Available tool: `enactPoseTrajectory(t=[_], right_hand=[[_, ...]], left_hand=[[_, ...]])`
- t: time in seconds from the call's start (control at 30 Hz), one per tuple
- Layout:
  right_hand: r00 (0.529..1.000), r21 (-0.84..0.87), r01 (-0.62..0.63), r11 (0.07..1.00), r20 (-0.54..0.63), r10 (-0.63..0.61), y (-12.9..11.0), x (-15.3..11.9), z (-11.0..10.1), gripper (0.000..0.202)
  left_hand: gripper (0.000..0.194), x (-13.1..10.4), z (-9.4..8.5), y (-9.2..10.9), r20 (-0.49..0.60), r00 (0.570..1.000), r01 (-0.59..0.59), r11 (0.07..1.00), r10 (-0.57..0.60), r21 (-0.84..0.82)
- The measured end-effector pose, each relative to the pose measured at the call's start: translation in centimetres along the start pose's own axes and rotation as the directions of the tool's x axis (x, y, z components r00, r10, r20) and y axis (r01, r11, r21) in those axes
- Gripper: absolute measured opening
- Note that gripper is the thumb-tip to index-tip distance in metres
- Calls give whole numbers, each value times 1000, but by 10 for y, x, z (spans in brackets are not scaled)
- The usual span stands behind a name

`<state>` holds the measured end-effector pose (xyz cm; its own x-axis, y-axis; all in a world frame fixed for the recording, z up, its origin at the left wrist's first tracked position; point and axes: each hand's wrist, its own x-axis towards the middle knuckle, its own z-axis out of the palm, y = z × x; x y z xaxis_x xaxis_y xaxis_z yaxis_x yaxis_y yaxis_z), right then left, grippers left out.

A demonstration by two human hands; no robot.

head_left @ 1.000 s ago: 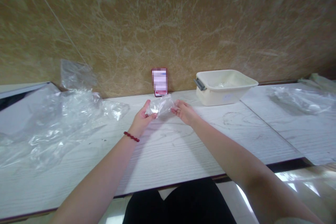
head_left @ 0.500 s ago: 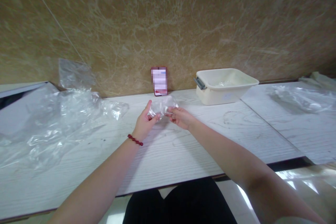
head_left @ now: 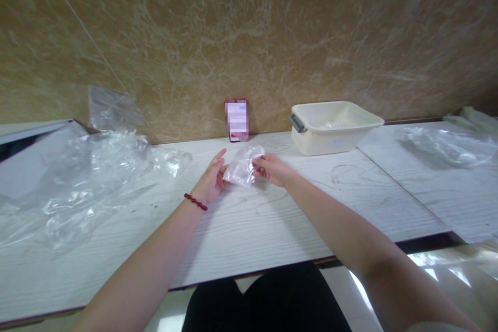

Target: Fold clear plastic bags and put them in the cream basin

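Observation:
A small clear plastic bag (head_left: pixel 241 167) hangs just above the white wood-grain table (head_left: pixel 249 228), near its middle. My right hand (head_left: pixel 272 169) pinches the bag at its right side between thumb and fingers. At the bag's left edge is my left hand (head_left: pixel 212 179), a red bead bracelet on its wrist. Its fingers are apart, with the tips close to or touching the plastic, and it does not grip the bag.
A phone (head_left: pixel 238 120) leans on the marble wall behind the hands. To its right stands a cream bin (head_left: pixel 322 141) with clear plastic inside. Crumpled clear bags (head_left: pixel 97 166) cover the left side, and more plastic (head_left: pixel 447 145) lies far right.
My left hand has loosened from the bag and moved slightly left, its fingers spreading. The bag has turned and hangs flatter and lower from my right hand, which shifted a little right.

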<state>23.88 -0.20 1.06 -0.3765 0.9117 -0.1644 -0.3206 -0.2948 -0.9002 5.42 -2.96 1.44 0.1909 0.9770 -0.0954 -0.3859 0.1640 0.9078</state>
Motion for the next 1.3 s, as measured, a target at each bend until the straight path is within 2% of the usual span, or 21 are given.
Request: enactPoseTrajectory(t=[0.13,0.3,0.43,0.53,0.77,0.97,1.1,1.2,1.3], right_hand=[[997,-143,-43,989,55,51,0,-4,2,15],[997,-216,-60,975,40,70,0,-5,4,16],[998,-153,-59,986,4,60,0,-5,5,17],[1000,-110,-21,994,-12,20,0,-5,6,20],[993,-94,9,995,-117,-20,2,-3,4,20],[972,-134,54,989,-220,-83,0,-1,-2,19],[955,-249,98,964,-251,-162,-6,-2,-5,16],[928,-336,164,928,-268,-261,-17,-3,-9,16],[898,-382,227,896,-273,-344,-46,-6,-18,16]], left_hand=[[48,-2,1,-2,78,995,46,994,-54,95],[33,-1,2,-7,59,997,37,964,-55,264],[44,0,0,-10,75,997,-33,905,1,425],[54,-1,0,-10,123,992,-88,870,32,485],[73,-4,2,-10,189,982,-114,845,16,522],[65,-3,3,-10,234,965,-219,865,121,452],[61,0,1,-12,259,963,-181,900,80,396],[62,3,-1,-15,271,960,-164,924,69,344],[63,5,-3,-16,265,963,-143,933,54,330]])
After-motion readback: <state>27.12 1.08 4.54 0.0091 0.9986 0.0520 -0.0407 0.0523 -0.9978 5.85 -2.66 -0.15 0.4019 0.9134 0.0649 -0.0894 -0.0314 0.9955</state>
